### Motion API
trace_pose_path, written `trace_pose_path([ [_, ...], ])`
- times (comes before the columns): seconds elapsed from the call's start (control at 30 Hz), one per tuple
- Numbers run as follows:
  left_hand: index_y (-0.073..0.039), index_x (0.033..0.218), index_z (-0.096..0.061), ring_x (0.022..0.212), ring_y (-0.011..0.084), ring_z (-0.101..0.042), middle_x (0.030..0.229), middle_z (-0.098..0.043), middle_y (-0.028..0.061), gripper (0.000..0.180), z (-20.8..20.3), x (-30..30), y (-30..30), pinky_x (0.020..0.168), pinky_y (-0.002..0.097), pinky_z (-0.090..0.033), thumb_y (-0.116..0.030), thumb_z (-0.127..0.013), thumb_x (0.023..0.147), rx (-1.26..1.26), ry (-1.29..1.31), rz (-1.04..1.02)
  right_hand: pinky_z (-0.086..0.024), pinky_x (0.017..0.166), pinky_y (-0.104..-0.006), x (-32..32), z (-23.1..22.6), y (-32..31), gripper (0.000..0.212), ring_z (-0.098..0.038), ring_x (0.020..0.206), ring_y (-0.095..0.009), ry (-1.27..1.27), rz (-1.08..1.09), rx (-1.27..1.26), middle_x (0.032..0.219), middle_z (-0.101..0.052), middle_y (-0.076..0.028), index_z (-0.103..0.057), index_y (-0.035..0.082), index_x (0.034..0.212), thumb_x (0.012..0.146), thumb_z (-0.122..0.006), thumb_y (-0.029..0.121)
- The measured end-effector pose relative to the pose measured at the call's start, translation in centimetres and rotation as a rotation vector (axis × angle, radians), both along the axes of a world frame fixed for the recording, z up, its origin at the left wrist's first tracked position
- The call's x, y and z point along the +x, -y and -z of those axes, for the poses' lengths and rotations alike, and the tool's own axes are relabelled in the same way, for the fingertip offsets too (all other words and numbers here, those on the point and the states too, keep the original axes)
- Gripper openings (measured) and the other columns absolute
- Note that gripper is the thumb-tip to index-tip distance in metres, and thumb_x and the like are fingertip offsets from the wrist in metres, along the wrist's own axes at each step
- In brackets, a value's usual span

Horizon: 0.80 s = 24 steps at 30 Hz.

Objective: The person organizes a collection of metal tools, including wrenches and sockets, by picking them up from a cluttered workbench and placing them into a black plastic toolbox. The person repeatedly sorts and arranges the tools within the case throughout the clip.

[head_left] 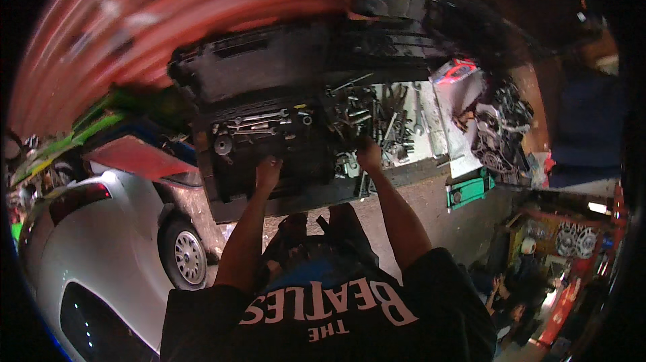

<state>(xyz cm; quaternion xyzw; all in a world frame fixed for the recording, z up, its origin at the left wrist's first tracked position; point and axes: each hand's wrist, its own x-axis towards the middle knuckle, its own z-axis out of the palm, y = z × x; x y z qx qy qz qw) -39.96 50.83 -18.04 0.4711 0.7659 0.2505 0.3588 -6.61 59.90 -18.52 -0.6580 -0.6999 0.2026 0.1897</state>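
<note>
A black tool case (219, 194) lies open with its lid (249, 69) raised at the back. Several wrenches (259, 123) rest in its left part, beside a round metal piece (223, 145). My left hand (268, 172) is over the dark front part of the case, its fingers curled; what they hold, if anything, does not show. To the right is a dense pile of metal tools (356, 110). At its front edge my right hand (368, 155) is closed, with its fingertips in shadow. A long wrench (420, 120) lies on the pale surface right of the pile.
A silver car (114, 247) with a wheel (186, 258) stands close on the left. At right are a dark engine-like part (501, 130) and a green metal object (469, 190). Shelving with wheel covers (575, 242) is at lower right; red corrugated metal (134, 19) rises behind.
</note>
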Motion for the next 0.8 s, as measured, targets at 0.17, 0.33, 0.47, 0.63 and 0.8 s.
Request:
trace_pose_path([
  [0.17,-0.005,0.093,-0.064,0.086,0.0372,-0.064,0.091,-0.066,0.0185,0.029,-0.9,4.3,-2.2,0.075,0.0436,-0.050,-0.032,-0.059,0.087,0.045,0.016,0.076,-0.050,0.068,-0.0484,5.5,-0.3,0.5,0.016,-0.064,0.080,-0.038,0.265,-0.091,-0.030,0.081,-0.065,-0.017,-0.064,0.008,0.082,0.078,-0.054,0.020],
  [0.33,-0.008,0.099,-0.064,0.086,0.0355,-0.065,0.092,-0.066,0.0176,0.026,-1.0,8.3,-4.0,0.074,0.0420,-0.050,-0.031,-0.057,0.088,0.093,-0.007,0.162,-0.050,0.075,-0.0483,9.4,1.2,1.1,0.023,-0.062,0.089,-0.042,-0.130,0.112,-0.129,0.091,-0.066,-0.022,-0.063,0.004,0.094,0.081,-0.054,0.019],
  [0.47,-0.009,0.102,-0.064,0.085,0.0344,-0.065,0.093,-0.067,0.0156,0.026,-0.5,13.8,-4.8,0.073,0.0415,-0.050,-0.030,-0.056,0.087,0.037,0.096,0.177,-0.051,0.073,-0.0472,12.1,2.6,0.4,0.025,-0.063,0.088,-0.041,-0.104,0.000,-0.279,0.092,-0.066,-0.022,-0.064,0.005,0.096,0.081,-0.058,0.023],
  [0.63,-0.010,0.105,-0.062,0.084,0.0339,-0.065,0.094,-0.068,0.0136,0.027,1.6,20.7,-5.4,0.072,0.0424,-0.051,-0.028,-0.057,0.086,-0.228,-0.039,0.503,-0.052,0.074,-0.0484,13.7,3.0,-0.7,0.031,-0.064,0.087,-0.040,-0.049,-0.205,-0.395,0.092,-0.066,-0.021,-0.063,0.009,0.106,0.084,-0.057,0.030],
  [0.8,-0.009,0.115,-0.055,0.084,0.0358,-0.066,0.096,-0.067,0.0185,0.037,12.9,22.7,-1.5,0.069,0.0468,-0.051,-0.029,-0.058,0.084,-0.174,0.182,0.492,-0.052,0.074,-0.0477,10.9,0.1,-2.7,0.035,-0.065,0.086,-0.039,0.003,-0.309,-0.458,0.092,-0.067,-0.020,-0.061,0.010,0.112,0.085,-0.057,0.033],
])
